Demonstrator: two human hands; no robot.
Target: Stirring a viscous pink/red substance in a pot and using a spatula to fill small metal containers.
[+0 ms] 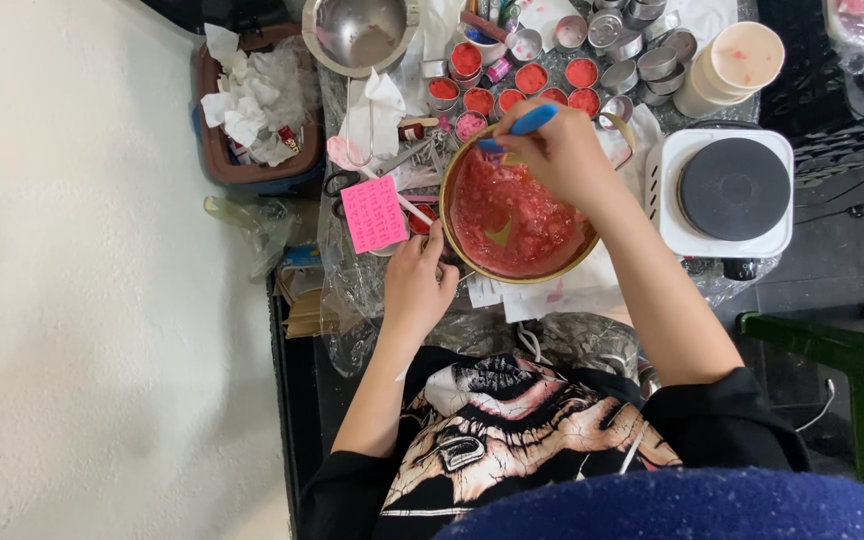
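The right hand (560, 150) gripped a blue tool (524, 125) over the brass bowl (452, 190) of red paste mid-worktop; left hand (418, 282) fingers clasped its rim. Vigorous stirring might have slopped paste onto the small filled tins (512, 88).

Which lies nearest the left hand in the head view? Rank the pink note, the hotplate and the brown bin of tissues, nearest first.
From the left hand:
1. Pink note, just up and left of it.
2. Brown bin, farther up-left, by the table's edge.
3. Hotplate, far across the red-filled pan, on the right.
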